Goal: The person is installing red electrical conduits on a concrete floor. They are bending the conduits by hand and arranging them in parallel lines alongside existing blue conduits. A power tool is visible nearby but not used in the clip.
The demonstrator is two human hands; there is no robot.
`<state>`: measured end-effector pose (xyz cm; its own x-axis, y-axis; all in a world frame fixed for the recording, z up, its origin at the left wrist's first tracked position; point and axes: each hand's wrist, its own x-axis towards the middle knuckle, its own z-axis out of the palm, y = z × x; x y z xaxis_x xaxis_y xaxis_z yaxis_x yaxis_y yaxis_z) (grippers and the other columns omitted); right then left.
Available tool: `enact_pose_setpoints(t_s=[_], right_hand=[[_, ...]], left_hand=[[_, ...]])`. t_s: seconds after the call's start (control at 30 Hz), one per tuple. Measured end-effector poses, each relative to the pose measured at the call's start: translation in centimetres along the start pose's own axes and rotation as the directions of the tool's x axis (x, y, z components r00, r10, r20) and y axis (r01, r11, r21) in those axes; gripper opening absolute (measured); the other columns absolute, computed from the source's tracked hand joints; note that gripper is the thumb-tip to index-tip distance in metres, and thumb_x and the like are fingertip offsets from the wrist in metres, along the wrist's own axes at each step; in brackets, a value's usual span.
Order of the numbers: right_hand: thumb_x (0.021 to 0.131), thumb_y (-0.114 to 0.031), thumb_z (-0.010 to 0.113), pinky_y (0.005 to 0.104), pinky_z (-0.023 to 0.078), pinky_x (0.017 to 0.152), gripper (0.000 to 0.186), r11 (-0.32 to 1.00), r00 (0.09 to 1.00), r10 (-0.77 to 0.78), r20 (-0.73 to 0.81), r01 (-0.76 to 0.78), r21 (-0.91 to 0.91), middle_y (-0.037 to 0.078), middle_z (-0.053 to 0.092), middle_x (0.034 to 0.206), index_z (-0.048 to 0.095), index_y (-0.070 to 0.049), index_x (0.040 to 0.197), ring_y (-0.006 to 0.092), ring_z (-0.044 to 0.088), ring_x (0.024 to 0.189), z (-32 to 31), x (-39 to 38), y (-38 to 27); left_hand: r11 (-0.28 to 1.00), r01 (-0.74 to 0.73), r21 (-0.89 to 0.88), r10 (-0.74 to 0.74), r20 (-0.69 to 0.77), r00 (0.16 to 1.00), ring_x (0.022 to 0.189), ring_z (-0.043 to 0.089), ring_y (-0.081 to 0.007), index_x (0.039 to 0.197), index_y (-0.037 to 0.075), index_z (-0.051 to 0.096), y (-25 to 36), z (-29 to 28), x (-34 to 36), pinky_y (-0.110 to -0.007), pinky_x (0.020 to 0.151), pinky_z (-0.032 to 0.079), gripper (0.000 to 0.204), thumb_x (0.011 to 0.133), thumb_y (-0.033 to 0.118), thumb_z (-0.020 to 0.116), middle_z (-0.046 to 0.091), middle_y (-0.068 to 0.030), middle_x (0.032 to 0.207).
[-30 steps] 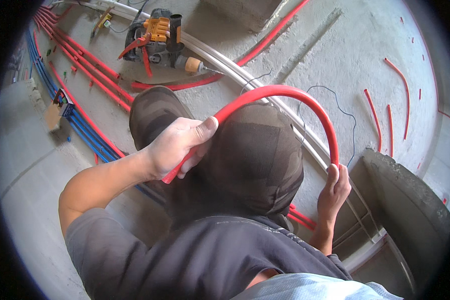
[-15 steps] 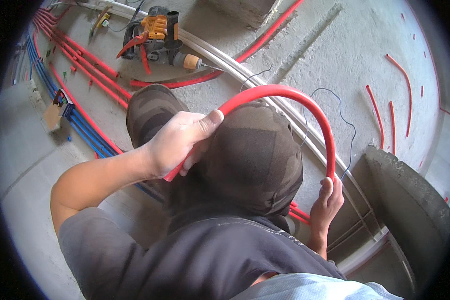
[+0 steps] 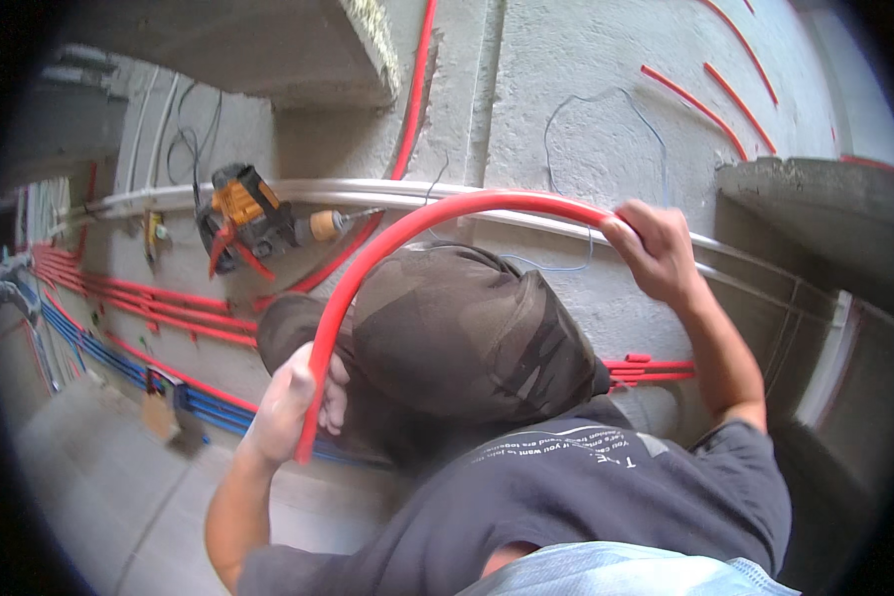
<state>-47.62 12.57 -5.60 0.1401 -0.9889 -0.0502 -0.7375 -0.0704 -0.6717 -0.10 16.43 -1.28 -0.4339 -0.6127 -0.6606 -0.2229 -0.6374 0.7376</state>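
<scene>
A curved red pipe (image 3: 467, 205) arches over my camouflage-covered knee (image 3: 437, 338). My left hand (image 3: 303, 392) grips it near its lower left end, which sticks out just below the fingers. My right hand (image 3: 656, 253) is closed on the other end, higher up at the right. Beyond the pipe, at the left, an orange and black rotary drill (image 3: 243, 204) with a long bit lies beside white pipes (image 3: 318, 194).
Red pipes (image 3: 169, 318) and blue pipes (image 3: 209, 407) run along the lower left. Short red lengths (image 3: 693, 102) lie at upper right. A concrete block (image 3: 298, 50) stands at the top, a concrete ledge (image 3: 810, 194) at right. Thin loose wires (image 3: 661, 149) curve nearby.
My right hand has risen with its end of the pipe, while my left hand has moved down and left, tilting the arch. The view has also swung, shifting the surroundings.
</scene>
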Motion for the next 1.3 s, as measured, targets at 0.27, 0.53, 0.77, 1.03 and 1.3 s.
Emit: enact_pose_setpoints(t_s=[0.27,0.53,0.77,1.03,1.3], right_hand=[[0.105,-0.044,0.064,0.0502,0.054,0.073,0.041,0.876,0.778,-0.456,0.433,0.477,0.067,0.018,0.071,0.079,0.071,-0.007,0.091,0.0399,0.071,0.078,6.8,12.6,-9.2],[0.103,-0.034,0.067,0.0494,0.056,0.083,0.030,0.922,0.836,-0.342,0.429,0.386,-0.017,0.017,0.075,0.092,0.074,-0.004,0.102,0.0398,0.073,0.092,11.5,11.3,-12.9],[0.105,-0.037,0.065,0.0530,0.055,0.078,0.034,0.946,0.899,-0.256,0.355,0.308,-0.098,0.020,0.073,0.090,0.072,-0.005,0.098,0.0430,0.072,0.090,13.7,10.4,-12.6],[0.104,-0.032,0.068,0.0480,0.056,0.078,0.031,0.960,0.924,-0.252,0.287,0.276,-0.046,0.018,0.072,0.086,0.075,-0.002,0.101,0.0386,0.072,0.082,12.0,10.2,-11.9],[0.102,-0.030,0.073,0.0417,0.055,0.071,0.030,0.994,0.993,-0.068,0.092,0.075,-0.074,0.020,0.073,0.085,0.077,0.000,0.102,0.0336,0.071,0.076,7.3,6.7,-10.1]], left_hand=[[0.777,0.082,-0.624,-0.022,0.104,0.994,0.042,0.051,-0.0152,0.111,0.002,0.058,-2.1,-1.5,1.4,-0.028,0.043,0.045,0.058,0.114,0.057,0.040,0.052,-0.0045,0.064],[0.763,-0.156,-0.627,-0.063,-0.313,0.948,0.039,0.036,-0.0109,0.092,0.012,0.054,-6.5,3.0,-1.1,-0.027,0.037,0.031,0.045,0.113,0.051,0.050,0.041,0.0012,0.059],[0.757,-0.165,-0.632,-0.129,-0.392,0.911,0.040,0.031,-0.0111,0.091,0.014,0.055,-8.2,2.8,0.8,-0.027,0.036,0.026,0.046,0.111,0.055,0.053,0.039,0.0029,0.060],[0.780,-0.180,-0.599,-0.133,-0.441,0.888,0.040,0.039,-0.0119,0.097,0.011,0.055,-9.6,3.6,-4.3,-0.028,0.036,0.032,0.037,0.111,0.045,0.058,0.045,0.0013,0.061],[0.933,-0.089,-0.349,-0.046,-0.361,0.931,0.045,0.039,-0.0085,0.097,0.012,0.051,-5.0,2.4,-1.6,-0.025,0.040,0.034,0.031,0.112,0.037,0.060,0.043,0.0033,0.065]])
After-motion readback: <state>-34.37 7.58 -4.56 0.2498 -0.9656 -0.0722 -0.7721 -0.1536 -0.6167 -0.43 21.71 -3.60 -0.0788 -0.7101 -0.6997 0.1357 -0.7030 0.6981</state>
